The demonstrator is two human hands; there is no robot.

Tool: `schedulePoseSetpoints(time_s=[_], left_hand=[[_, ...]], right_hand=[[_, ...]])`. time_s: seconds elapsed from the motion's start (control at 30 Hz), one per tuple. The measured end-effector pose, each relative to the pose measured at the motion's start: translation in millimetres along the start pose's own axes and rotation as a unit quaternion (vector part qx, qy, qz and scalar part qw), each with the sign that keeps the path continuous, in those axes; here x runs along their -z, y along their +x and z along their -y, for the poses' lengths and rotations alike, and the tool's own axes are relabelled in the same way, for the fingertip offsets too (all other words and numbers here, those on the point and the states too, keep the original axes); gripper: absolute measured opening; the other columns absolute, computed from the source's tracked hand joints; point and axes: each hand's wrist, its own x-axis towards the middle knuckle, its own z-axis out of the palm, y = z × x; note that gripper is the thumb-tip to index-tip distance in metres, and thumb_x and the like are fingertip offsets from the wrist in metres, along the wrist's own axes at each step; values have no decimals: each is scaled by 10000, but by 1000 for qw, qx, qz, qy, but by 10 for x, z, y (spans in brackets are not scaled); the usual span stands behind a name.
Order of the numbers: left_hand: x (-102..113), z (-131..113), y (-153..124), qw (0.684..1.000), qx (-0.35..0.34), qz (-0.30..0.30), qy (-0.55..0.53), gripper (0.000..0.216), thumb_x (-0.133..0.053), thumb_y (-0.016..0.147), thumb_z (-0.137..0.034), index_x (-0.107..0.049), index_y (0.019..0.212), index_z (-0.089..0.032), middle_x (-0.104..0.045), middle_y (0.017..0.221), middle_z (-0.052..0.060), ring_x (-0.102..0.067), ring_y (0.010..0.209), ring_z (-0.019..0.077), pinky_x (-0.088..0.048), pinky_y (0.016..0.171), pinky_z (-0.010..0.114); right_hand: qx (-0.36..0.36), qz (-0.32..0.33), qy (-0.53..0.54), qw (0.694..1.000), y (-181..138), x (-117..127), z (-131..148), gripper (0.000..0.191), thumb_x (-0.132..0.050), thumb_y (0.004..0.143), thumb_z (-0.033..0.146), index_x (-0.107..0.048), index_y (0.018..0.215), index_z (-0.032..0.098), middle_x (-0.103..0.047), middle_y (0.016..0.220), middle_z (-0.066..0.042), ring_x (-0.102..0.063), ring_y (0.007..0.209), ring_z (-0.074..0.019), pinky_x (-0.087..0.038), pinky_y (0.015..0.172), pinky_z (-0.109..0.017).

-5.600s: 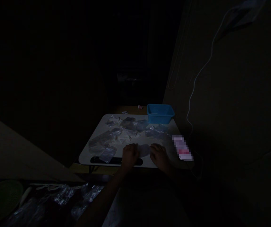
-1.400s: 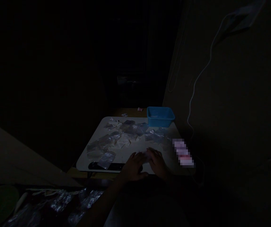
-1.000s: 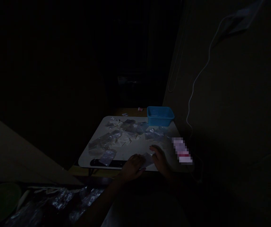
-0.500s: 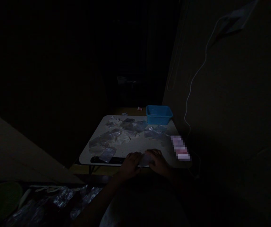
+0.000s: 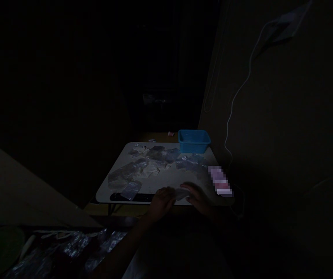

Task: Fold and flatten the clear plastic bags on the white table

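Note:
At the near edge of the low white table (image 5: 166, 182), my left hand (image 5: 163, 201) has its fingers closed on one end of a small clear plastic bag (image 5: 181, 193). My right hand (image 5: 198, 200) is at the other end of the bag, with its forefinger and thumb apart; whether it touches the plastic is hard to tell in the dim light. Several crumpled clear plastic bags (image 5: 126, 172) lie over the left and far parts of the tabletop. One small bag (image 5: 131, 190) rests on the dark strip (image 5: 146, 197) along the near edge, left of my hands.
A blue plastic basin (image 5: 194, 146) stands at the far right corner. A lit, blurred-out phone-like object (image 5: 220, 181) lies by the right edge, near a white cable (image 5: 233, 100) on the wall. Shiny plastic (image 5: 78, 244) and a green round tub (image 5: 2, 248) are at lower left.
My right hand's fingers have spread and shifted slightly right, off the bag's top. My left hand stays on the bag, which now looks narrower. The view has shifted slightly.

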Motion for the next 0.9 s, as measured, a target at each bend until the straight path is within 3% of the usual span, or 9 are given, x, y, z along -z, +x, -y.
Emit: schedulePoseSetpoints(time_s=[0.07,0.13,0.23,0.3,0.47,0.7,0.9], left_hand=[[-25,-15,53,994,66,-45,-75,261,-397,826,-299,-619,879,-170,-627,957,67,-551,896,187,-415,798,329],[-45,-31,113,973,151,-75,-156,341,-384,815,-390,-620,808,-145,-640,786,59,-574,721,165,-447,643,281],[-58,-59,187,912,272,-79,-298,437,-450,719,-531,-597,665,-124,-520,498,-10,-469,458,103,-361,440,211],[-51,-85,218,880,307,-72,-356,463,-503,652,-572,-585,624,-117,-464,456,-33,-410,415,77,-316,414,196],[8,-157,329,862,321,-61,-387,448,-584,585,-558,-616,654,-116,-525,521,-14,-451,487,92,-340,464,203],[97,-156,597,867,322,-68,-373,373,-677,487,-474,-597,584,-123,-510,484,-30,-439,473,87,-336,465,201],[120,-148,609,856,333,-67,-389,385,-610,552,-500,-580,555,-116,-456,452,-46,-371,434,60,-292,449,195]], right_hand=[[-32,-4,68,997,26,43,16,412,-460,705,203,-518,1110,255,-482,1212,-37,-400,1141,-205,-387,890,-341],[-63,-9,140,988,95,75,20,382,-485,708,269,-532,1087,243,-516,1178,-50,-432,1115,-213,-399,877,-356],[-107,-26,212,971,222,103,18,367,-531,682,359,-576,1007,196,-588,1064,-79,-535,971,-219,-438,803,-357],[-136,-22,218,966,280,113,29,345,-570,646,386,-612,909,167,-632,930,-76,-578,838,-209,-463,716,-332],[-181,-7,184,966,341,112,92,242,-589,620,378,-623,689,148,-602,625,-8,-552,591,-143,-440,540,-252],[-142,-33,174,974,551,125,160,209,-556,636,360,-639,682,173,-619,660,-7,-557,630,-144,-440,585,-255],[-155,-47,125,979,598,152,179,175,-532,660,315,-618,591,179,-579,550,14,-521,539,-128,-408,492,-227]])
